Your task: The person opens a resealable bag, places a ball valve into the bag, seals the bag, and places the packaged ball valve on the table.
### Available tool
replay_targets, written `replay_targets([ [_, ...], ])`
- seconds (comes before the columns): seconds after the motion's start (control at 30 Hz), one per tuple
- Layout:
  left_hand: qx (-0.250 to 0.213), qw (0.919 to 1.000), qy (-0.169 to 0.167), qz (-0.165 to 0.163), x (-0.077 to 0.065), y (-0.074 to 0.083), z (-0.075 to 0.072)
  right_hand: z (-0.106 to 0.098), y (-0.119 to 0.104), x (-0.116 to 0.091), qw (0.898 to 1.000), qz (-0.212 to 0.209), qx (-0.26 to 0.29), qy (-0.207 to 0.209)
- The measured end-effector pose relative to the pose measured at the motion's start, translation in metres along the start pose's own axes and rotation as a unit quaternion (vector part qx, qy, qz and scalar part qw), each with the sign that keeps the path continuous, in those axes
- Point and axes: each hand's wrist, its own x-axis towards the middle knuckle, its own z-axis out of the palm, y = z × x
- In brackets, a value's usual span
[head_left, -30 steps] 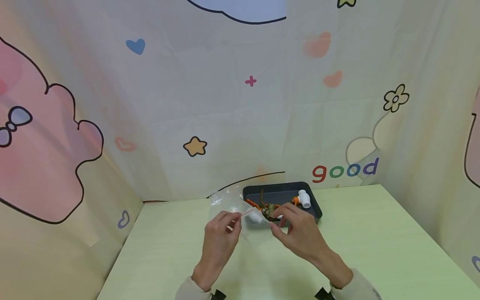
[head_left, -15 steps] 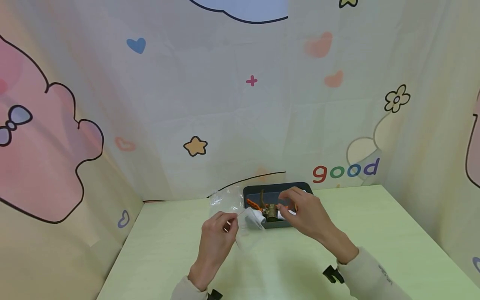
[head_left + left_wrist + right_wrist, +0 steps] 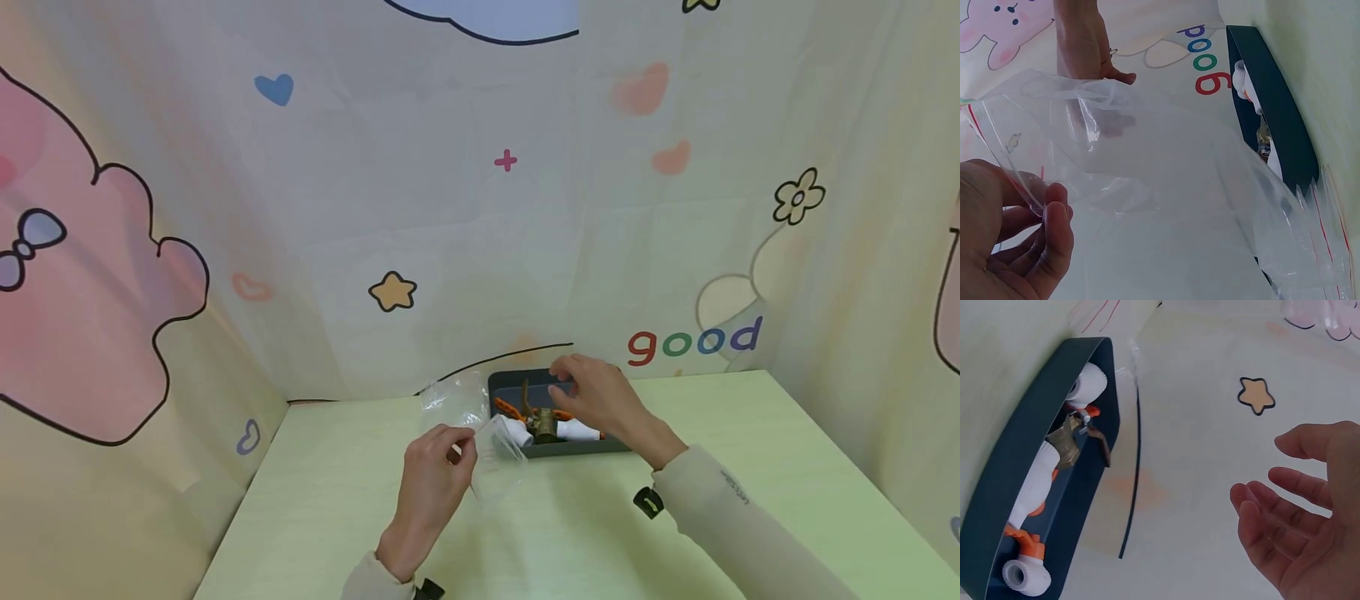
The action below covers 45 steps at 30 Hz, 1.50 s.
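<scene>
My left hand [image 3: 437, 475] pinches a clear zip-lock bag [image 3: 1122, 156] at its mouth, between thumb and fingers; a red line runs along the bag's edge. The bag hangs down in front of the dark tray [image 3: 577, 451]. Above the tray's right part is my right hand [image 3: 600, 396], fingers loosely bent and apart, holding nothing. In the tray lie a brass valve [image 3: 1065, 445] with a lever and several white plastic valves with orange handles, one white valve [image 3: 1027, 575] at the near end in the right wrist view. My right hand hides part of the tray in the head view.
More clear bags [image 3: 453, 400] with red lines lie on the table left of the tray. The pale green table [image 3: 750, 475] reaches back to a printed cloth curtain [image 3: 487, 233], with further curtain at both sides.
My right hand has left the bag's mouth and moved up and back over the tray. The left hand keeps its pinch on the bag and has shifted only slightly.
</scene>
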Motion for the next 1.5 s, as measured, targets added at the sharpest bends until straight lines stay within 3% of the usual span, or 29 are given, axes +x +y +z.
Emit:
replay_targets([
  [0.43, 0.008, 0.9996, -0.019, -0.018, 0.0, 0.0, 0.0, 0.043, 0.025, 0.032, 0.995, 0.066, 0.036, -0.069],
  [0.87, 0.01, 0.9999, -0.009, 0.001, -0.001, -0.002, 0.002, 0.081, 0.04, 0.052, 0.978, 0.161, 0.077, -0.113],
  [1.5, 0.003, 0.9999, -0.01, 0.0, -0.003, -0.003, 0.003, 0.116, 0.041, 0.068, 0.967, 0.206, 0.096, -0.115],
])
